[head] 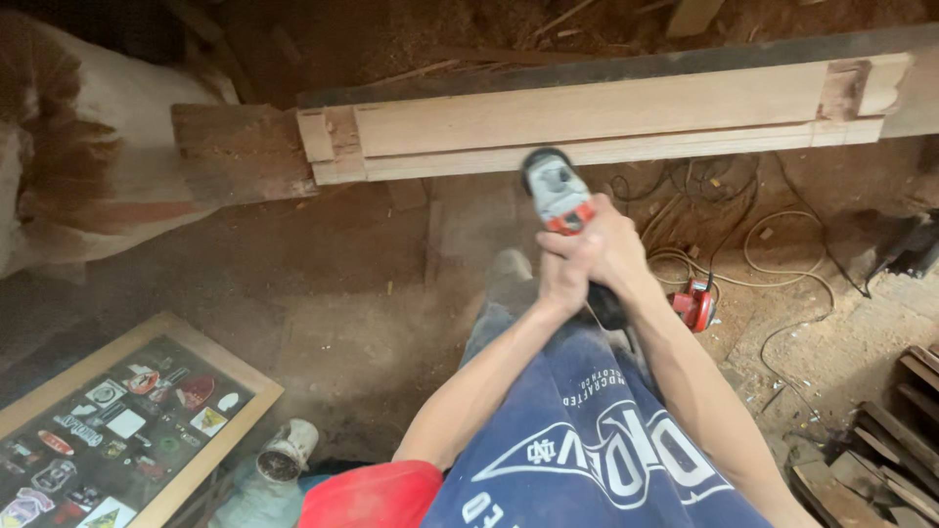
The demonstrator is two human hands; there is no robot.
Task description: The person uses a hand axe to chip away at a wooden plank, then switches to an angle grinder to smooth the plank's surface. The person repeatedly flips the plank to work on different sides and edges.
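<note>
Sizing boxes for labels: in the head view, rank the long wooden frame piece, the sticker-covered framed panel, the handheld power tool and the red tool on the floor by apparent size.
1. Long wooden frame piece, spans most of the width.
2. Sticker-covered framed panel, cut off by the edge and nearer the camera, so unsure.
3. Handheld power tool, partly hidden by both hands.
4. Red tool on the floor.

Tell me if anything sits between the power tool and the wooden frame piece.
Nothing visible does. Both hands grip the power tool, whose head sits right against the lower edge of the wooden frame piece. The contact spot itself is hidden by the tool.
</note>
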